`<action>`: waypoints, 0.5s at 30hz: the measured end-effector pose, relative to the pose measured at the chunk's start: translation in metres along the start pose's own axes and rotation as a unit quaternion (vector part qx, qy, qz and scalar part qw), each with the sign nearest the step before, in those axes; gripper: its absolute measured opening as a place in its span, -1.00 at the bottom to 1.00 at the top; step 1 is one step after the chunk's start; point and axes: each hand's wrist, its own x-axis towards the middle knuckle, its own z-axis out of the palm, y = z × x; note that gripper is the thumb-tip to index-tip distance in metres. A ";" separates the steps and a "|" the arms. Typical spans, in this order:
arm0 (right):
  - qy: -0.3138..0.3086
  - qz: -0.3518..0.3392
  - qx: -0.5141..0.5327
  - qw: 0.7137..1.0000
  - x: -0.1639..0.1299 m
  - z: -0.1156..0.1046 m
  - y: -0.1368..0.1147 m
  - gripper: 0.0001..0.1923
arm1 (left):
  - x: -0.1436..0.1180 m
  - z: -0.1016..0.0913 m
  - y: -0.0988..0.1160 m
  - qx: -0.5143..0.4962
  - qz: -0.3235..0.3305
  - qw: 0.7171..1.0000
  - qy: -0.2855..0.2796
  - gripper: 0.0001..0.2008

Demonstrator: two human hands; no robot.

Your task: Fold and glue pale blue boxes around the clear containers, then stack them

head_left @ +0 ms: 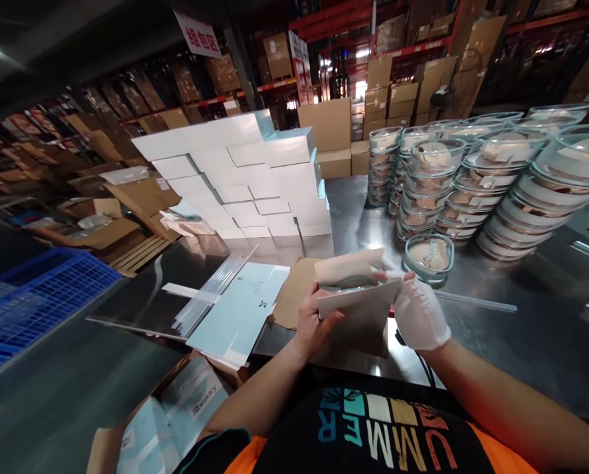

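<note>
Both hands hold one small white carton point(360, 304) just above the steel table point(521, 316), in front of my chest. My left hand point(314, 322), bare, grips its left end. My right hand point(417, 315), in a white glove, grips its right side. The carton's top flap point(349, 268) stands open, and something glassy shows inside. A single lidded glass container point(428, 258) sits on the table just beyond my right hand. A flat light-blue box blank point(239, 309) lies to the left of my left hand.
Stacks of lidded glass containers point(476, 178) fill the table's right rear. A wall of closed white boxes point(245, 178) stands at centre left. A blue crate point(37, 296) sits at far left, an open carton of blanks point(176, 415) below the table edge. Warehouse shelving stands behind.
</note>
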 end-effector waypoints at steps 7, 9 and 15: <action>0.049 -0.022 -0.024 0.998 -0.003 0.012 0.006 -0.47 | -0.017 0.006 -0.011 -0.032 -0.022 0.997 0.072 -0.36; 0.112 -0.047 -0.072 0.990 -0.002 0.016 0.012 -0.54 | -0.021 0.007 -0.017 -0.079 -0.010 0.990 0.118 -0.29; 0.128 -0.150 -0.128 0.972 0.012 0.000 0.021 -0.46 | -0.018 -0.006 -0.027 0.016 0.004 1.000 0.024 -0.34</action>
